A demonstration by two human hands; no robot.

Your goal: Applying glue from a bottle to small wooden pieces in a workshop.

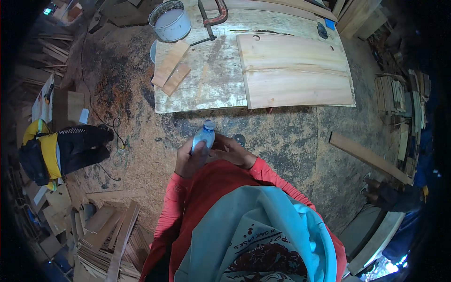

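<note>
In front of my body, my left hand (190, 157) is closed around a small clear plastic bottle (206, 136) with a blue cap, tilted with its cap end away from me. My right hand (233, 152) is just right of the bottle. Its fingers are partly bent toward the bottle and look apart; whether they touch it is unclear. Both hands are short of the near edge of a worn wooden worktable (206, 89). A wide pale wood panel (296, 73) lies at the table's right side, with two round notches near its far edge.
On the table are a white bucket (170, 23), a red-and-black clamp (216, 19) and two short wood strips (171, 66). Sawdust covers the floor (150, 155). A person (61, 152) is at left, a long beam (369, 157) at right, and stacked boards (103, 239) lower left.
</note>
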